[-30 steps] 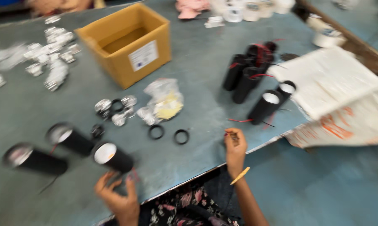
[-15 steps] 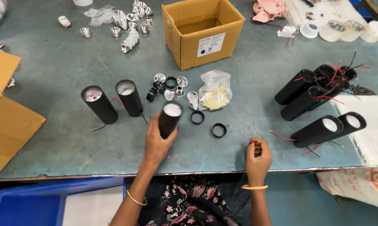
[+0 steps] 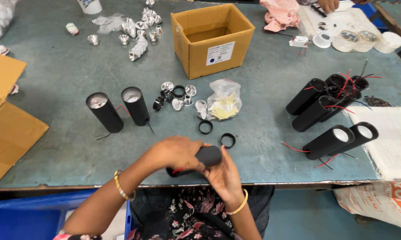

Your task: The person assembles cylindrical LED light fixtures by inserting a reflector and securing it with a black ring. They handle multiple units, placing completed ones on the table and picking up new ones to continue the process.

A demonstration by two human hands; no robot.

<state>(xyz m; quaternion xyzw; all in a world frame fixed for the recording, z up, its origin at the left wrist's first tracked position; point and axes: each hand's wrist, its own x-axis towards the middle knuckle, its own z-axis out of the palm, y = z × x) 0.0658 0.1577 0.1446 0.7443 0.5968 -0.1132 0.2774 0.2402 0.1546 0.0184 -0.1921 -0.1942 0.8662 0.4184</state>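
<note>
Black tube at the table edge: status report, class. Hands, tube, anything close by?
Left hand and right hand both grip the black tube, held sideways. Two black rings just beyond. Nothing between.

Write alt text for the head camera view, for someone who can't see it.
A person's left hand and right hand grip a black cylinder held sideways over the near edge of a grey-green table. Two black cylinders stand upright to the left, more lie at right, with an open cardboard box, black rings and silver reflectors behind.
</note>
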